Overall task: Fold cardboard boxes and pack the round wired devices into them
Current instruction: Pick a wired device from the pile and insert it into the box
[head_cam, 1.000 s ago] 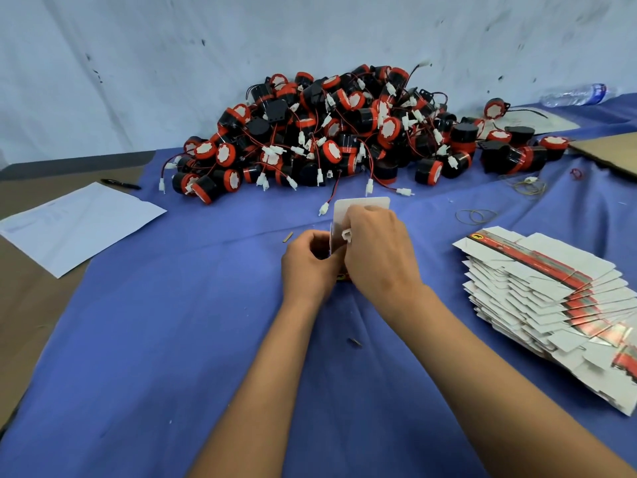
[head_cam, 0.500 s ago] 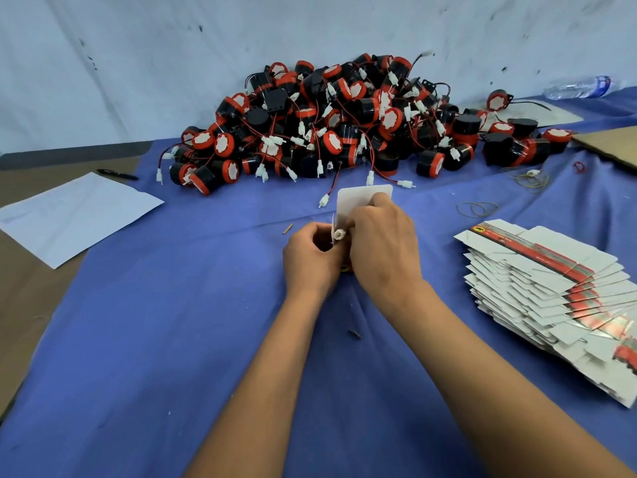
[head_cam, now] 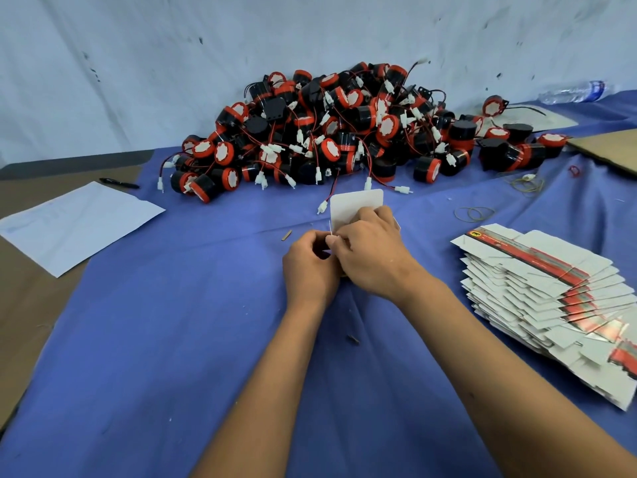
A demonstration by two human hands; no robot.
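Observation:
A small cardboard box (head_cam: 356, 205) stands on the blue cloth at the centre, its white top flap raised. My left hand (head_cam: 310, 267) grips the box's left side. My right hand (head_cam: 370, 251) curls over the box's top and pinches a white connector at the opening. The device inside the box is hidden by my hands. A big pile of round black-and-red wired devices (head_cam: 337, 132) lies behind. A fanned stack of flat unfolded boxes (head_cam: 551, 291) sits at the right.
A white paper sheet (head_cam: 76, 224) and a black pen (head_cam: 119, 183) lie at the left. Rubber bands (head_cam: 475, 213) lie right of the box. A plastic bottle (head_cam: 574, 92) and a brown cardboard sheet (head_cam: 610, 150) are at the far right. The wall stands close behind the pile.
My right hand has shifted down over the box opening, pushing the white connector in; the raised flap shows more. My left hand stays on the box.

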